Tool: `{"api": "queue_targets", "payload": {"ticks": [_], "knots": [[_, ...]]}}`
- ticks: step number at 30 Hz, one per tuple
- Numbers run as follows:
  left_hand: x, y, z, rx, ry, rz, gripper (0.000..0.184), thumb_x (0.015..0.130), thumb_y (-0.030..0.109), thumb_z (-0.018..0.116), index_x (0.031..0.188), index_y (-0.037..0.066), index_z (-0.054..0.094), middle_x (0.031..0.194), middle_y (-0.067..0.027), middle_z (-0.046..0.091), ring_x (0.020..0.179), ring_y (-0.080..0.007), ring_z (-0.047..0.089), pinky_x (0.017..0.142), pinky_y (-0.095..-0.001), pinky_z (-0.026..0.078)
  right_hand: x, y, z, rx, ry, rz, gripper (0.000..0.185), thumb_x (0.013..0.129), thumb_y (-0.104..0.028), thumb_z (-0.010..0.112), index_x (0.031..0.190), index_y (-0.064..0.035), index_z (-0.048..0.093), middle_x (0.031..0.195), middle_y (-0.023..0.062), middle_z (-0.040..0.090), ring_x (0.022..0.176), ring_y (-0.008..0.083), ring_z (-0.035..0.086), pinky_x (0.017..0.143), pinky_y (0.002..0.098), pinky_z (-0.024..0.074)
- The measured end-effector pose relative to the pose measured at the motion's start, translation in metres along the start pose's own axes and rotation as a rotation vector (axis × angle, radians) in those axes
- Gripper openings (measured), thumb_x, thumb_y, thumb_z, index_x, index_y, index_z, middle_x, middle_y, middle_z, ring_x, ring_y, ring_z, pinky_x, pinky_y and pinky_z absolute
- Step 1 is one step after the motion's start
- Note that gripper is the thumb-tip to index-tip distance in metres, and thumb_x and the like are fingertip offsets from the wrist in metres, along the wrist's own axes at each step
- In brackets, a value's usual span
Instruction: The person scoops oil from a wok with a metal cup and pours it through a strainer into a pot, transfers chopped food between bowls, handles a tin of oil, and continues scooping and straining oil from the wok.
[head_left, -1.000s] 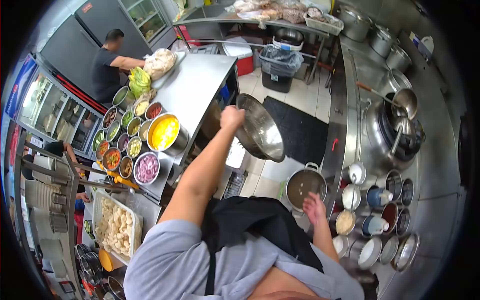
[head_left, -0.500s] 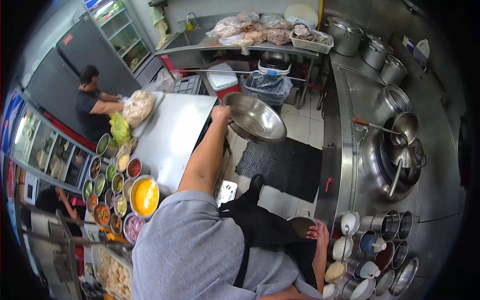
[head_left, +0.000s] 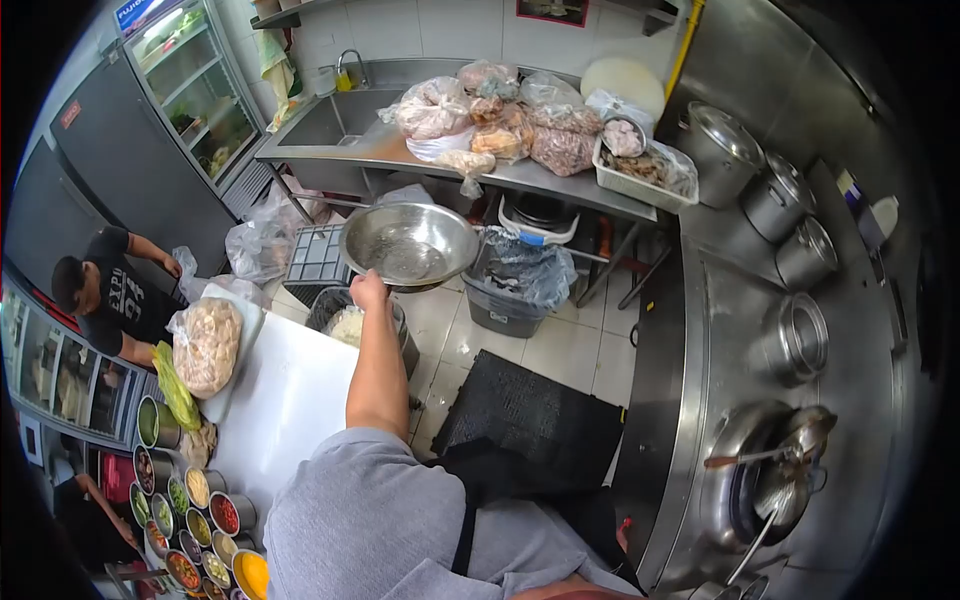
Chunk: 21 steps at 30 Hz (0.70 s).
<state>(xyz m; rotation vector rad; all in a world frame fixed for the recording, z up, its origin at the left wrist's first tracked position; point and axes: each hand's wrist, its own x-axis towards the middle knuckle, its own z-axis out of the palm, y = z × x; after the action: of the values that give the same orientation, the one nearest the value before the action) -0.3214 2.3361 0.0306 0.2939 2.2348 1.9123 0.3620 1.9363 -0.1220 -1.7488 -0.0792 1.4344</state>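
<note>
At the left, a person point(head_left: 125, 300) in a dark shirt stands beside the white tabletop point(head_left: 290, 390). A bag of pale food point(head_left: 207, 347) lies along its left edge, with metal tubs point(head_left: 225, 512) crowding the near left corner. Past the far right corner, the left hand point(head_left: 370, 290) has its fingers closed on the near rim of a wide metal bowl point(head_left: 408, 243), held above the floor. I cannot tell the right hand's fingers. Rightmost, a ladle point(head_left: 808, 430) rests in a wok point(head_left: 722, 485).
</note>
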Motion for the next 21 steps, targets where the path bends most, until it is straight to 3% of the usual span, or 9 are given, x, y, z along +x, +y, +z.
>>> {"api": "queue_targets", "payload": {"ticks": [1,2,5,8,11,13,15,18,21], "knots": [[0.022,-0.005,0.011,0.019,0.074,0.034,0.024,0.072,0.017,0.062,0.062,-0.003,0.054,0.060,-0.0145,0.058,0.055,-0.0256,0.055,0.059,-0.0424,0.046,0.007,-0.012,0.016,-0.003,-0.004,0.006,0.030,0.098,-0.040,0.046,0.112,-0.0132,0.051,0.075,0.0050,0.058,0.056,0.0157,0.057,0.044,0.0288,0.0470],[0.044,-0.011,0.023,-0.053,0.112,0.052,0.019,0.073,0.012,0.060,0.064,-0.001,0.050,0.058,-0.0084,0.051,0.048,-0.0202,0.052,0.043,-0.0366,0.047,0.018,-0.025,0.032,-0.009,-0.010,0.011,0.030,0.099,-0.039,0.046,0.112,-0.0132,0.051,0.075,0.0048,0.058,0.056,0.0155,0.057,0.044,0.0285,0.0470],[0.070,0.010,0.040,-0.130,0.189,0.035,0.022,0.071,0.017,0.063,0.063,-0.002,0.054,0.063,-0.0133,0.060,0.057,-0.0240,0.055,0.061,-0.0401,0.046,0.049,-0.062,0.079,-0.031,-0.037,0.016,0.028,0.099,-0.038,0.046,0.110,-0.0133,0.051,0.075,0.0042,0.057,0.056,0.0147,0.057,0.045,0.0275,0.0470],[0.098,0.021,0.064,-0.288,0.241,-0.059,0.018,0.074,0.012,0.060,0.065,0.000,0.050,0.063,-0.0095,0.057,0.054,-0.0188,0.052,0.047,-0.0357,0.043,0.089,-0.096,0.122,-0.067,-0.076,0.010,0.026,0.099,-0.037,0.046,0.109,-0.0134,0.051,0.075,0.0036,0.057,0.057,0.0140,0.057,0.045,0.0265,0.0470],[0.118,0.028,0.087,-0.385,0.277,-0.081,0.016,0.075,0.011,0.059,0.066,0.002,0.050,0.062,-0.0088,0.055,0.053,-0.0179,0.051,0.044,-0.0337,0.042,0.135,-0.140,0.166,-0.120,-0.141,-0.017,0.024,0.100,-0.036,0.045,0.108,-0.0135,0.051,0.075,0.0030,0.056,0.057,0.0132,0.056,0.045,0.0255,0.0470],[0.133,0.042,0.102,-0.533,0.336,-0.132,0.010,0.076,0.009,0.058,0.070,0.004,0.051,0.066,-0.0084,0.057,0.053,-0.0171,0.051,0.045,-0.0343,0.043,0.166,-0.176,0.208,-0.161,-0.220,-0.040,0.023,0.100,-0.035,0.045,0.107,-0.0136,0.050,0.075,0.0026,0.056,0.057,0.0127,0.056,0.045,0.0249,0.0470],[0.168,0.057,0.118,-0.388,0.344,-0.178,0.011,0.077,0.009,0.058,0.070,0.002,0.051,0.068,-0.0075,0.058,0.054,-0.0171,0.052,0.047,-0.0358,0.043,0.196,-0.221,0.253,-0.201,-0.305,-0.072,0.022,0.100,-0.034,0.045,0.106,-0.0136,0.050,0.075,0.0021,0.056,0.058,0.0122,0.056,0.046,0.0242,0.0470],[0.216,0.073,0.157,-0.612,0.429,-0.013,0.016,0.076,0.010,0.058,0.067,0.000,0.050,0.066,-0.0083,0.057,0.055,-0.0166,0.049,0.050,-0.0365,0.042,0.243,-0.292,0.315,-0.213,-0.472,-0.167,0.020,0.100,-0.033,0.045,0.105,-0.0137,0.050,0.075,0.0015,0.055,0.058,0.0114,0.056,0.046,0.0233,0.0469],[0.263,0.085,0.202,-0.569,0.436,-0.019,0.017,0.074,0.012,0.058,0.069,-0.004,0.052,0.065,-0.0105,0.057,0.057,-0.0185,0.046,0.055,-0.0381,0.042,0.194,-0.366,0.394,-0.329,-0.436,-0.352,0.021,0.101,-0.032,0.045,0.110,-0.0135,0.050,0.074,0.0012,0.056,0.059,0.0109,0.056,0.046,0.0229,0.0468]]}}
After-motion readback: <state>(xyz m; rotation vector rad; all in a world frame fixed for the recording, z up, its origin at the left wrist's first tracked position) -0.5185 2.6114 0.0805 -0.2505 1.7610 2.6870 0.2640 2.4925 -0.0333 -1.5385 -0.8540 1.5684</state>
